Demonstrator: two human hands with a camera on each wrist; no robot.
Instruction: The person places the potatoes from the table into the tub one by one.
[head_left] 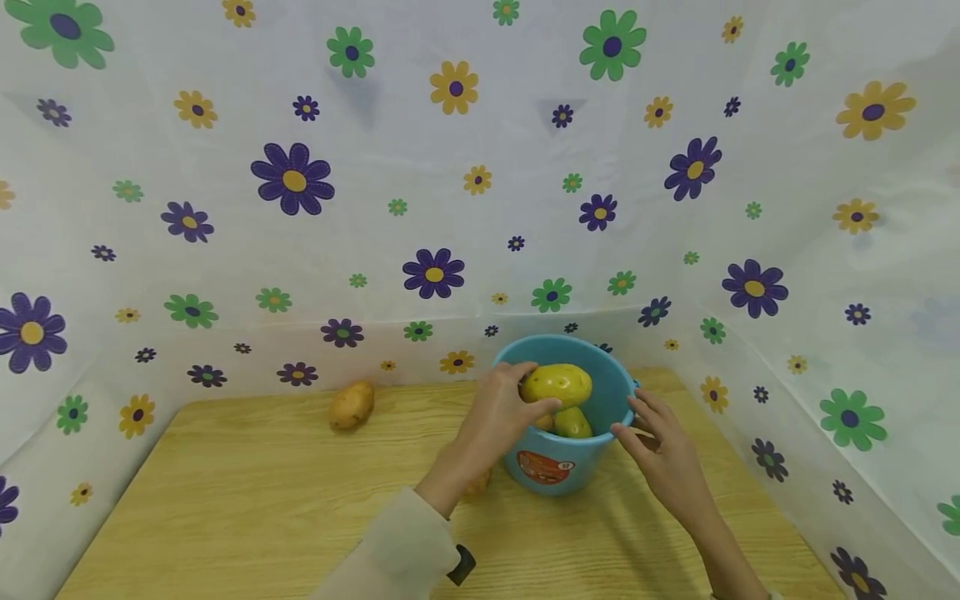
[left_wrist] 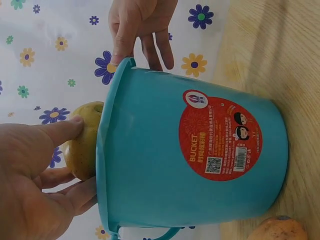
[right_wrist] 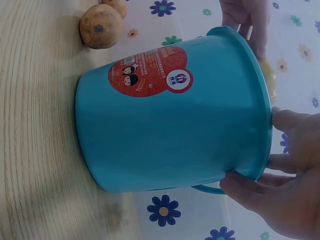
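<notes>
My left hand (head_left: 504, 404) grips a yellow potato (head_left: 558, 385) between thumb and fingers, at the mouth of a blue plastic bucket (head_left: 555, 479). Under it, inside the bucket, lie a greenish potato (head_left: 572, 422) and part of a browner one (head_left: 544, 422). In the left wrist view the held potato (left_wrist: 86, 140) partly shows above the rim, its lower part hidden by the bucket wall. My right hand (head_left: 667, 462) touches the bucket's right rim with loosely spread fingers; its thumb rests at the rim in the right wrist view.
A potato (head_left: 352, 406) lies at the table's back left. Another potato (left_wrist: 278, 229) lies beside the bucket, mostly hidden by my left forearm in the head view. Flower-printed white sheeting (head_left: 435, 208) stands behind and along the sides of the wooden table (head_left: 285, 500).
</notes>
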